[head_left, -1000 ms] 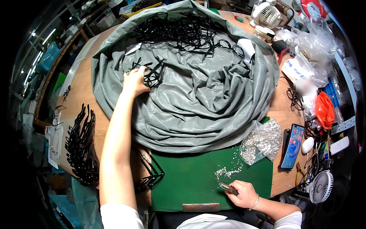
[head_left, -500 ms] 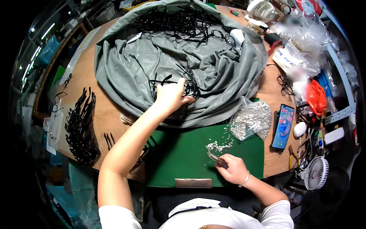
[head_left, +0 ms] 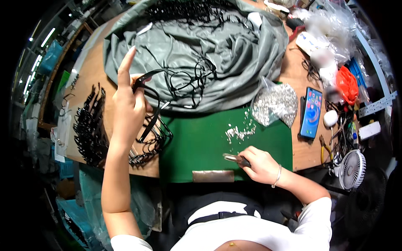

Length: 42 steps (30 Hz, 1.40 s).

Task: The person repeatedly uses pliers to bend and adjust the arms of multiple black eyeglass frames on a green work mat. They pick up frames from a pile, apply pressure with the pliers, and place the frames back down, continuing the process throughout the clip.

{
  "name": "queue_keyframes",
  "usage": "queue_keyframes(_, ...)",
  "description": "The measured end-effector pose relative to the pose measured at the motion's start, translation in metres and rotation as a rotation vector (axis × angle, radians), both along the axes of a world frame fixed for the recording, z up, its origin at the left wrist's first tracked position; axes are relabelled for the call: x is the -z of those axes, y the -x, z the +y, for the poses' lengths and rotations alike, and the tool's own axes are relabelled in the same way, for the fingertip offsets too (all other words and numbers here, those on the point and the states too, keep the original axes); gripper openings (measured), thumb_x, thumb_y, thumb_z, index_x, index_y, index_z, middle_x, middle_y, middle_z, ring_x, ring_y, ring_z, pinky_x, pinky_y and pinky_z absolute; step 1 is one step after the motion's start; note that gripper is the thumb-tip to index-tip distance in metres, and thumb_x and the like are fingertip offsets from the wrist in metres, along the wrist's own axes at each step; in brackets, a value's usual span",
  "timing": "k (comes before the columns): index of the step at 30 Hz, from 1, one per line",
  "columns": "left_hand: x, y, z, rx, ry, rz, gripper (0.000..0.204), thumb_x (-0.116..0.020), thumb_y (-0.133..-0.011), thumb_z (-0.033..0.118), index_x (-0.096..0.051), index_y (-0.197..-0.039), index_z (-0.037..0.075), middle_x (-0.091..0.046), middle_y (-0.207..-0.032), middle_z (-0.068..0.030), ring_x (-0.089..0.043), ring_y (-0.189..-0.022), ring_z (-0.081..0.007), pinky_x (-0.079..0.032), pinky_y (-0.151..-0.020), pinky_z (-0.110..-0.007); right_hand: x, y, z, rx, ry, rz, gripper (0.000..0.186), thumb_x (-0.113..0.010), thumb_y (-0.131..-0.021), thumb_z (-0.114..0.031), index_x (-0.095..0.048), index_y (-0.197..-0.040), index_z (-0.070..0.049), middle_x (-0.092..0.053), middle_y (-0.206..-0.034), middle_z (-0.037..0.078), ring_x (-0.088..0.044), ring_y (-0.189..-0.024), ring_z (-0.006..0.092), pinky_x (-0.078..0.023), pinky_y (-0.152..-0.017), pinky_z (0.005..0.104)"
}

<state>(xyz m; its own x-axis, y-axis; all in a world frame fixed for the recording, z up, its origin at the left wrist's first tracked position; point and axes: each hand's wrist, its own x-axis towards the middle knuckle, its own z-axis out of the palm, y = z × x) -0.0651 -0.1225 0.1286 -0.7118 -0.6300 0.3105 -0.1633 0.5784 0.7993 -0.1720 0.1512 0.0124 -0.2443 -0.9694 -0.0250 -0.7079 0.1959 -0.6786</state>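
My left hand (head_left: 127, 100) grips a black eyeglass frame (head_left: 146, 134) by a temple, index finger raised, left of several loose black frames (head_left: 187, 81) on the grey fabric cover (head_left: 247, 54). My right hand (head_left: 260, 166) is closed on a dark-handled metal tool (head_left: 232, 157) over the green mat (head_left: 197, 142). Small silver pieces (head_left: 239, 133) lie scattered just beyond it, beside a clear bag of silver pieces (head_left: 269, 104). A metal plate (head_left: 212, 176) sits at the mat’s front edge. More frames (head_left: 90, 123) are piled at the left of the wooden table (head_left: 307, 155).
A black heap of frames (head_left: 180, 9) lies at the back. On the right are a phone (head_left: 311, 112), a white mouse-like object (head_left: 330, 119), yellow-handled pliers (head_left: 325, 149), a small white fan (head_left: 351, 167), a red plastic bag (head_left: 346, 85) and crumpled clear plastic (head_left: 335, 23).
My left hand moved from among the loose frames toward me and leftward, now lifting a single frame. My right hand stayed on the tool. The whole table has shifted upward in view.
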Motion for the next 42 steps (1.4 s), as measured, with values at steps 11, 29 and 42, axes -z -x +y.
queue_keyframes(11,0.012,-0.057,0.059,0.093,0.299,-0.350,0.015,-0.060,-0.064,-0.004,-0.059,-0.079,-0.006,-0.054,-0.110,-0.0175,-0.052,-0.101,-0.0270,-0.042,-0.080,-0.028,0.002,-0.008,0.012,-0.013,-0.198,0.465,0.045,-0.056,-0.066,-0.006,-0.046,-0.108,0.003,-0.047,-0.109,0.015,-0.054,-0.075,0.0246,-0.042,-0.065,0.0334)
queue_keyframes(29,0.088,-0.078,0.167,0.072,-0.955,0.112,0.086,-0.064,-0.066,-0.011,-0.009,-0.130,0.007,-0.056,-0.097,-0.0174,-0.054,-0.065,-0.0077,-0.045,-0.067,-0.020,0.033,0.011,-0.022,0.229,-0.108,0.353,0.020,-0.060,-0.066,-0.007,-0.048,-0.081,-0.003,-0.052,-0.078,0.013,-0.053,-0.075,0.0290,-0.041,-0.065,0.0381)
queue_keyframes(42,0.102,-0.046,0.169,0.195,-0.529,0.175,0.089,-0.060,-0.069,-0.011,0.000,-0.133,0.006,-0.044,-0.120,-0.0198,-0.055,-0.084,-0.0112,-0.046,-0.076,-0.023,-0.029,-0.035,-0.010,0.300,0.138,-0.700,0.013,-0.061,-0.078,-0.007,-0.053,-0.082,0.001,-0.054,-0.073,0.008,-0.054,-0.064,0.0135,-0.044,-0.057,0.0247)
